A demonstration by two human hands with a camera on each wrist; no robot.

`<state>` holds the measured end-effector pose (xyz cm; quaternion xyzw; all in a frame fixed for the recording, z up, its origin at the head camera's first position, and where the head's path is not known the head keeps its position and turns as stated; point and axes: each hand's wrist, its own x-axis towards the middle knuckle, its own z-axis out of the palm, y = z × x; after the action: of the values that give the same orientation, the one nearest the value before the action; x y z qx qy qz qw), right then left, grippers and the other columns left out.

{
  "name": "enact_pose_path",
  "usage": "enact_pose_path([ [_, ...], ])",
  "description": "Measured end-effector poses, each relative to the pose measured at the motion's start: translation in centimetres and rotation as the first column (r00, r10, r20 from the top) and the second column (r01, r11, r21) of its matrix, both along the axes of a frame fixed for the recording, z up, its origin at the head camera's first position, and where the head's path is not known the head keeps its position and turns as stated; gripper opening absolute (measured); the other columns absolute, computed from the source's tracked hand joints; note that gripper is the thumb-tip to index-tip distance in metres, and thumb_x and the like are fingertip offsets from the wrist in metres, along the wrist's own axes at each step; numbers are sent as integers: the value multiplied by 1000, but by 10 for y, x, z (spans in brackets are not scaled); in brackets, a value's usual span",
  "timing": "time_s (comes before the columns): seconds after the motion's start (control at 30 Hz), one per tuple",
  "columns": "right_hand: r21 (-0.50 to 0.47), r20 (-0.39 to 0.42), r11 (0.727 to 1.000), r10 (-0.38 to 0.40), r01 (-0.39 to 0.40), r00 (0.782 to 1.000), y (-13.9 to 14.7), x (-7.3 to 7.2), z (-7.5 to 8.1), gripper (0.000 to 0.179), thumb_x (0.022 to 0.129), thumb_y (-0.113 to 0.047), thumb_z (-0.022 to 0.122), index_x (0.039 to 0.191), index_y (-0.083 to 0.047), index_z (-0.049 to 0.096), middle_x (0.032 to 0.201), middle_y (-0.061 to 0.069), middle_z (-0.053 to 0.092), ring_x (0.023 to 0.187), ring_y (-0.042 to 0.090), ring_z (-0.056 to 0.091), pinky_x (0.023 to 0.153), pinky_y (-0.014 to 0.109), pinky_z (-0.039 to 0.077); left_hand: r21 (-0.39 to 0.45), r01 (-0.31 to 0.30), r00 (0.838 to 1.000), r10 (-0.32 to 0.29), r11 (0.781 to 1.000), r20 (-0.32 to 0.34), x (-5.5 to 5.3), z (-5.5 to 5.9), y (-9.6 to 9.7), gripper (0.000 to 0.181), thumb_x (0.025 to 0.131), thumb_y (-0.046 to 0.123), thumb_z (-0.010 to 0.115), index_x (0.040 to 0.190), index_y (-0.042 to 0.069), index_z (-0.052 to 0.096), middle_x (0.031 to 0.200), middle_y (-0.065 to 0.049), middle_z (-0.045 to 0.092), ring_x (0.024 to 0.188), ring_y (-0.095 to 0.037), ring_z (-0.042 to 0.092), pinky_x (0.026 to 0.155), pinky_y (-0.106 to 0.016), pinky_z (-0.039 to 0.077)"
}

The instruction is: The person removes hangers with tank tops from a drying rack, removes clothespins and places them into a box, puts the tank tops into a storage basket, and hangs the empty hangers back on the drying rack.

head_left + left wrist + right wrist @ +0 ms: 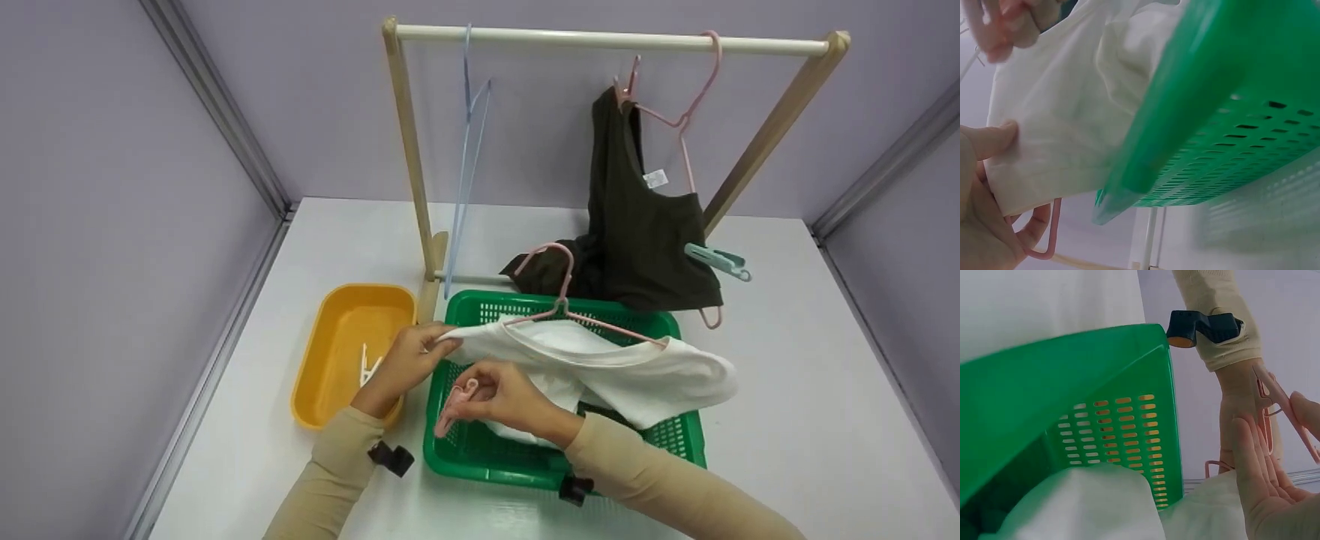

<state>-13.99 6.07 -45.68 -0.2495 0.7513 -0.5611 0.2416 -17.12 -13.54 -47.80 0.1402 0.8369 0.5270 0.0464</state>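
A white shirt (pixel 555 360) lies over the green basket (pixel 487 474) with a pink hanger (pixel 568 289) inside its neck opening. My left hand (pixel 412 352) pinches the shirt's left end between thumb and fingers. In the left wrist view, the hanger's pink end (pixel 1054 230) shows behind the cloth at the fingers of that hand. Just to the right and nearer the body, my right hand (pixel 502 397) holds a pink clothespin (pixel 454 409) over the basket's left side. The right wrist view shows the clothespin (pixel 1280 396) between thumb and fingers, apart from the shirt.
Behind the basket stands a drying rack (pixel 600 37) with a blue hanger (pixel 466 150) at left. A dark garment (pixel 645 232) hangs at right on another pink hanger (pixel 701 97), with a teal clothespin (pixel 716 260). A yellow tray (pixel 311 375) at left holds white clothespins (pixel 367 371).
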Motion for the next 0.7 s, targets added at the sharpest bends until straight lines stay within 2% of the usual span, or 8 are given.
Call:
enact_pose_path([
  [0.07, -12, 52, 1000, -15, 16, 999, -6, -1, -3, 31, 83, -8, 73, 106, 10, 62, 98, 29, 68, 71, -3, 62, 67, 12, 52, -3, 3, 1000, -3, 1000, 2, 0, 0, 0, 23, 96, 23, 60, 111, 10, 71, 109, -8, 72, 94, -17, 62, 91, -37, 55],
  [0.17, 1, 70, 999, -33, 33, 997, -14, -1, -8, 33, 82, -10, 75, 106, 10, 62, 98, 28, 70, 73, -1, 64, 69, 14, 54, -9, 5, 1000, -5, 1000, 5, 0, 0, -1, 23, 96, 21, 60, 110, 9, 72, 108, -9, 72, 92, -16, 61, 88, -34, 56],
  [0.4, 41, 7, 998, -48, 47, 999, -32, 1, -19, 32, 81, -13, 76, 102, 9, 66, 95, 24, 71, 74, 1, 62, 69, 11, 52, -27, 38, 999, -39, 999, -30, 0, 6, -1, 24, 96, 20, 58, 112, 6, 70, 111, -12, 71, 97, -21, 64, 91, -41, 56],
  [0.5, 67, 9, 996, -60, 60, 998, -40, 0, -22, 30, 80, -14, 76, 100, 7, 67, 92, 22, 72, 71, 0, 59, 67, 10, 50, -35, 41, 999, -42, 999, -33, 1, 9, -1, 24, 96, 20, 58, 112, 5, 69, 111, -13, 70, 96, -22, 63, 91, -43, 56],
  [0.63, 92, 44, 993, -76, 72, 996, -51, -3, -25, 27, 80, -13, 77, 98, 5, 69, 88, 16, 72, 69, 1, 58, 63, 12, 49, -52, 46, 999, -48, 998, -26, 4, 10, -1, 24, 97, 19, 57, 112, 5, 69, 111, -13, 70, 95, -21, 61, 92, -42, 55],
  [0.7, 83, 104, 994, -86, 77, 991, -56, -4, -24, 26, 79, -12, 77, 98, 4, 69, 87, 11, 72, 69, 3, 59, 64, 14, 52, -60, 50, 998, -52, 997, -28, 4, 12, 0, 24, 97, 20, 57, 112, 5, 68, 111, -12, 70, 95, -19, 61, 91, -39, 56],
])
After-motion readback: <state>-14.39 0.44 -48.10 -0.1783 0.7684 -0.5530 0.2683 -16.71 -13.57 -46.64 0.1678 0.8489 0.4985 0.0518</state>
